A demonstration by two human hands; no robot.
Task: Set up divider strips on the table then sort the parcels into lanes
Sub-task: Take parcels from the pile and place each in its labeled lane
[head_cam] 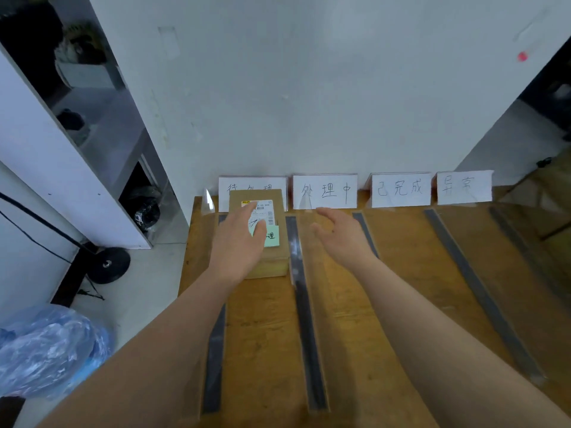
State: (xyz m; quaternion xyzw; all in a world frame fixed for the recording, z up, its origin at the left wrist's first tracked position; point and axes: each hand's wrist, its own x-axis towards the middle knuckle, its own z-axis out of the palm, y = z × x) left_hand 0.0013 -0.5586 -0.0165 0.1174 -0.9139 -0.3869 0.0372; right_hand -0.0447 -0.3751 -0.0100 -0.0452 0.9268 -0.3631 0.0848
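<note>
On the floor at the far left a blue plastic bag point(46, 350) is cut off by the frame edge, and what it holds cannot be made out. Behind it, dark shapes on the shelf point(92, 97) are too blurred to name.

The wooden table point(411, 273) carries dark strips point(304, 304) running away from the viewer, with clear upright dividers on them that are hard to see except by their glare. The leftmost strip is partly hidden by the left forearm. Against the wall stand four white cards point(324, 191) with handwritten characters; the first is half covered by the box in front of it, and the last is blurred.

The cardboard box point(262, 242) lies in the leftmost lane, at its far end just before the first card. It has a white shipping label and a green sticky note point(272, 237) on top, whose writing is mostly covered.

The left hand point(239, 242) is spread open, fingers apart, over the near left part of the box top; its fingertips cover part of the label and note. Whether the palm presses on the box or hovers just above it cannot be told.

The right hand point(341, 236) is open too, fingers loosely curved and apart, holding nothing. It hangs over the second lane, apart from the box, with a divider between them.
</note>
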